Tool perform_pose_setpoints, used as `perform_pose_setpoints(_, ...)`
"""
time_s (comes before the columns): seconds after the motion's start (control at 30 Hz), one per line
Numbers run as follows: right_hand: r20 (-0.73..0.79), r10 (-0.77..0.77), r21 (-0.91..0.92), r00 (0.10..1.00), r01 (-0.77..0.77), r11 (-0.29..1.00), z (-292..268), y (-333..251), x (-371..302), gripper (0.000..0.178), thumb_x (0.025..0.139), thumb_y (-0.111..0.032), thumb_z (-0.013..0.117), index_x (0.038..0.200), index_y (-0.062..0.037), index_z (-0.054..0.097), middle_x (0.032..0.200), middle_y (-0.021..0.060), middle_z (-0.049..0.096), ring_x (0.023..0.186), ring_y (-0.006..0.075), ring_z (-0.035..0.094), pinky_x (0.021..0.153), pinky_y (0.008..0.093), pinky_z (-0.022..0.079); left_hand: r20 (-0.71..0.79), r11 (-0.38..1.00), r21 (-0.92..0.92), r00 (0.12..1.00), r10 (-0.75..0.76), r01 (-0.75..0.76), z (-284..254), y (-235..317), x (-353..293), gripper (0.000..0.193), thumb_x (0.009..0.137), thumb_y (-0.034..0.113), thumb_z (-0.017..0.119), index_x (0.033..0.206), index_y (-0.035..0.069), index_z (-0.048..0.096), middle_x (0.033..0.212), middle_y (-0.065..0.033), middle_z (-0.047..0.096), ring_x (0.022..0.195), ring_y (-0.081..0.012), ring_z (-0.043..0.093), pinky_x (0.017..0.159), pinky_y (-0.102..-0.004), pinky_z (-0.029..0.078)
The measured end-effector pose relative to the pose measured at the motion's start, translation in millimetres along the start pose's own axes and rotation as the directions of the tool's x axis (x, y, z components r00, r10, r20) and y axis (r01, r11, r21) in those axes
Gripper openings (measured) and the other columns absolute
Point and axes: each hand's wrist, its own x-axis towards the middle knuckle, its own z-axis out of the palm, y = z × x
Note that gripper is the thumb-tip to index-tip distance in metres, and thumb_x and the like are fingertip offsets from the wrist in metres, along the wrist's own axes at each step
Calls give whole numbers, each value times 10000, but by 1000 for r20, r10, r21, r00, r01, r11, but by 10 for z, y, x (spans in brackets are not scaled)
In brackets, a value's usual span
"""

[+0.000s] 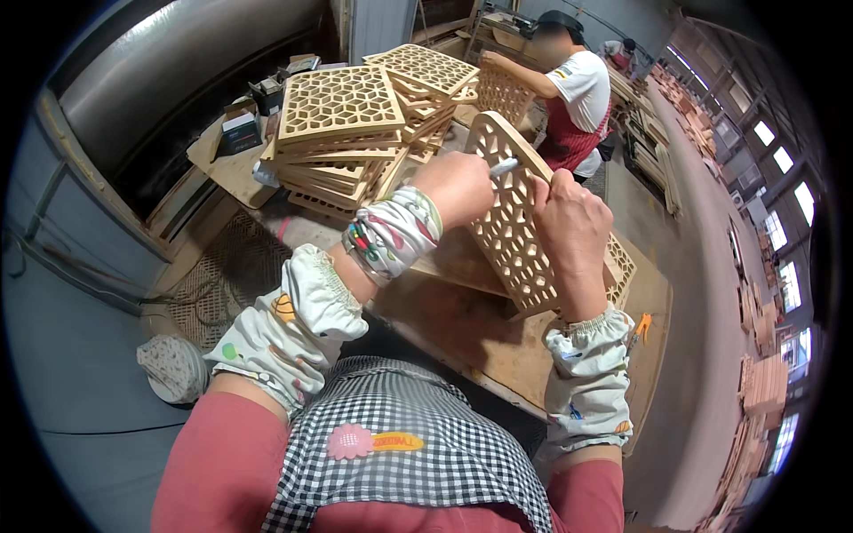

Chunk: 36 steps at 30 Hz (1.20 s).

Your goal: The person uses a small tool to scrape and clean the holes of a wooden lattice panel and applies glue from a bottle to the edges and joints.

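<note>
Over the workbench [444, 333], a latticed wooden panel [508, 233] is leaning, looking light, stiff, probably fragile across its ribs; its solid rim [524, 147] is offering the safest hold. The right hand [573, 222] is clasping there, fingers curled; the left hand [458, 188] is gripping a pale rod [505, 166].

A co-worker [579, 99] works beyond; a stool [174, 369], apparently, stands left.
</note>
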Motion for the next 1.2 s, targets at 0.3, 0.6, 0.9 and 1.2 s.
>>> perform_pose_setpoints(0.3, 58, -91, 21, 994, 90, 996, -37, -87, -98, 391, 1014, -407, 666, 836, -69, 583, 749, 168, 706, 715, 384, 715, 663, 493, 544, -42, 1000, -17, 999, 2, -3, 118, 136, 184, 311, 971, 213, 585, 892, -9, 789, 855, -265, 754, 805, -428, 761, 787, -507, 614)
perform_pose_setpoints(0.6, 104, -53, -2, 993, 54, 999, -7, 285, 36, 417, 1012, -445, 649, 830, -73, 610, 764, 178, 712, 760, 405, 716, 698, 511, 549, 39, 964, -259, 998, -57, 65, 326, -590, -826, 276, 1015, 191, 561, 952, 0, 750, 857, -140, 737, 763, -309, 726, 734, -439, 581)
perform_pose_setpoints(0.9, 110, -137, 121, 984, 124, 985, -144, 176, -96, 482, 1024, -480, 656, 804, -63, 556, 677, 179, 627, 698, 408, 654, 641, 494, 470, 241, 258, -930, 964, -109, 262, 549, -732, -1302, 240, 1131, 243, 531, 1178, 52, 668, 798, 29, 608, 567, -15, 473, 485, -200, 380)
perform_pose_setpoints(1.2, 114, -136, 85, 984, 127, 988, -191, 93, -156, 462, 1027, -462, 664, 818, -69, 541, 699, 174, 636, 694, 416, 647, 624, 487, 471, -2, 652, -758, 1000, 4, -4, 414, -547, -1083, 336, 1106, 229, 569, 1332, 6, 681, 811, 24, 588, 727, -63, 523, 678, -256, 462)
